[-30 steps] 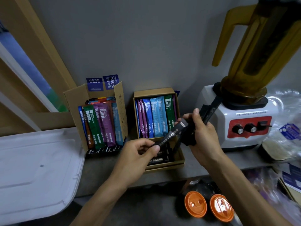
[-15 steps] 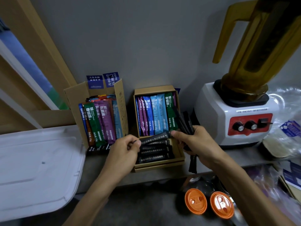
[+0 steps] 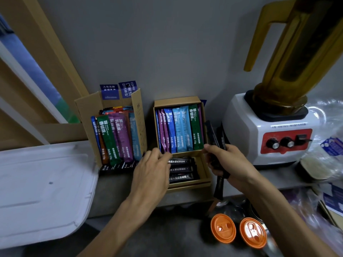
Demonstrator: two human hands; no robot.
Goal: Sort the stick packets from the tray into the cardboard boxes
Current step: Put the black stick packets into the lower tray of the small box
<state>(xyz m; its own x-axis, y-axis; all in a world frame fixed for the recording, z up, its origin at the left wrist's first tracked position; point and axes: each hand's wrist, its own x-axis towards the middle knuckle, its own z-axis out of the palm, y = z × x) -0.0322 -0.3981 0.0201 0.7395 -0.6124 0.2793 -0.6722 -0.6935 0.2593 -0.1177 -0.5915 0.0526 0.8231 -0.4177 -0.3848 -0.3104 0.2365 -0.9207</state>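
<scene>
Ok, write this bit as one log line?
left hand: touches boxed black packets | right hand: grips spare black packets | phase: sorting

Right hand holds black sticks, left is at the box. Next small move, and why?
Probably: left hand draws one stick from the right hand's black bundle and lays it flat on the black stack in the right box's front section, where matching sticks already lie.

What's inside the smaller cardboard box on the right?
Coloured stick packets stand in the back; black stick packets lie in front. The left hand hides their left ends.
</scene>
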